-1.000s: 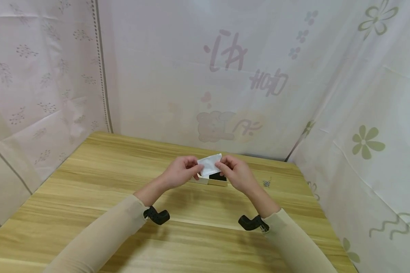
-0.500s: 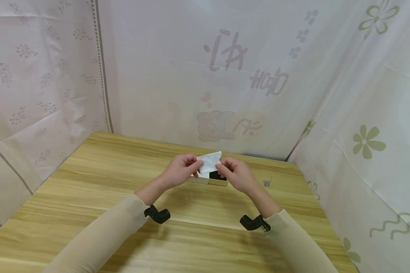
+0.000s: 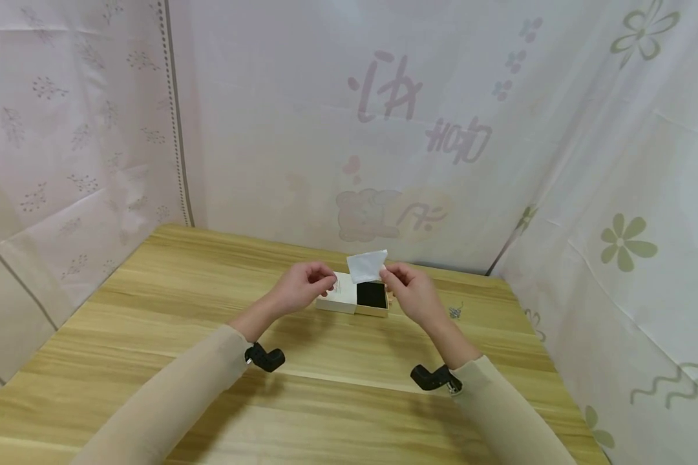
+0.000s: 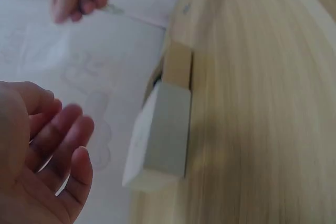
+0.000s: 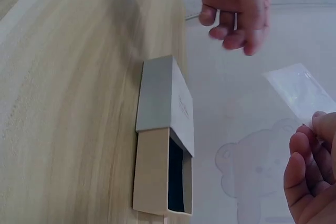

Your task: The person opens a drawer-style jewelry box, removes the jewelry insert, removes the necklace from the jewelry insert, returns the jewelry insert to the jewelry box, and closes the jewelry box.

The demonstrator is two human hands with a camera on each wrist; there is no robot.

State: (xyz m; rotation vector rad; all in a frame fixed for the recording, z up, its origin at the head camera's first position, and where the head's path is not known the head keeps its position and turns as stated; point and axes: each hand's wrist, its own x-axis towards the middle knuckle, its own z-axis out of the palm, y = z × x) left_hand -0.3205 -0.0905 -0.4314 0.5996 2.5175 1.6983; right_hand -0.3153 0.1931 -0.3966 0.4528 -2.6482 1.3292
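Observation:
My right hand point(image 3: 414, 290) pinches the corner of a small white translucent packet point(image 3: 367, 266), which it holds up over a box. In the right wrist view the packet point(image 5: 302, 92) looks flat and slightly see-through. Left of it, my left hand point(image 3: 304, 289) holds nothing, its fingers loosely bent and apart from the packet. Below both hands lies a small drawer-style box: a white sleeve point(image 3: 338, 296) with faint print, and a tan tray point(image 5: 151, 174) slid out to the right. Black lining point(image 3: 371, 295) shows inside the tray.
A small silvery tangle, like a fine chain point(image 3: 455, 312), lies on the wooden table point(image 3: 326, 400) to the right of the box. A patterned curtain point(image 3: 279, 129) hangs behind the table and along both sides.
My left hand has let go of the packet and drawn slightly left. The right hand has carried the packet a little right and up, showing more of the box beneath.

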